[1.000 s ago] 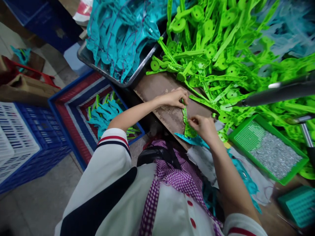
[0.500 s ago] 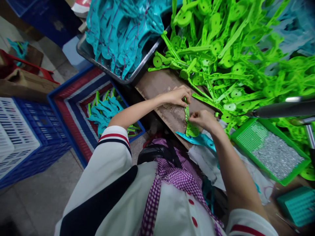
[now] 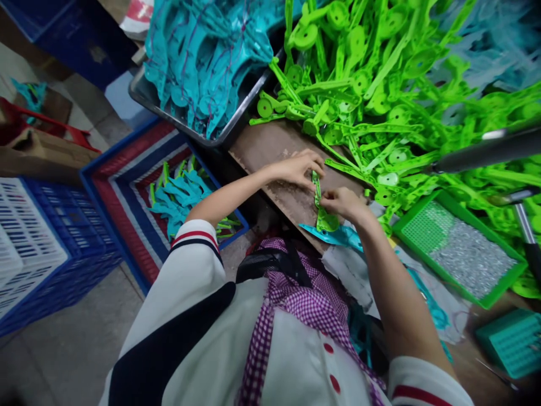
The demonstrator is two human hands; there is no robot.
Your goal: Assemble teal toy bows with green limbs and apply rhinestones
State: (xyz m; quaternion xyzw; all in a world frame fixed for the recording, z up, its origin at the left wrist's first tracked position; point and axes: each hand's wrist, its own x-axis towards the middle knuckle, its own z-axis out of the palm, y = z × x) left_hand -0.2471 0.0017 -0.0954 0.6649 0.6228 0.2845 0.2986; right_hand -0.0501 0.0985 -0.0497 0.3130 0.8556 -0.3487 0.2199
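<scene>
A narrow green plastic piece with a wide rounded end (image 3: 327, 221) lies on the brown board, pointing away from me. At its far, narrow end, my left hand (image 3: 301, 168) has thumb and finger closed about it. My right hand (image 3: 343, 203) is pinched at the piece's right side, by the wide end; whatever is between those fingertips is hidden. A blue plastic piece (image 3: 336, 237) lies at the board's near edge, beside and partly beneath the green one.
Loose green parts (image 3: 359, 84) heap behind the board (image 3: 270, 144). A black tub (image 3: 139, 90) holds blue pieces. Right stands a green tray (image 3: 460, 282) of small metal bits, near a dark rod-like tool (image 3: 477, 155). A lined blue crate (image 3: 114, 237) with blue and green pieces stands left.
Both hands stay at the green piece, with only small finger shifts. The right hand remains pinched beside it. The view has shifted slightly, showing more of a blue piece beyond the right forearm.
</scene>
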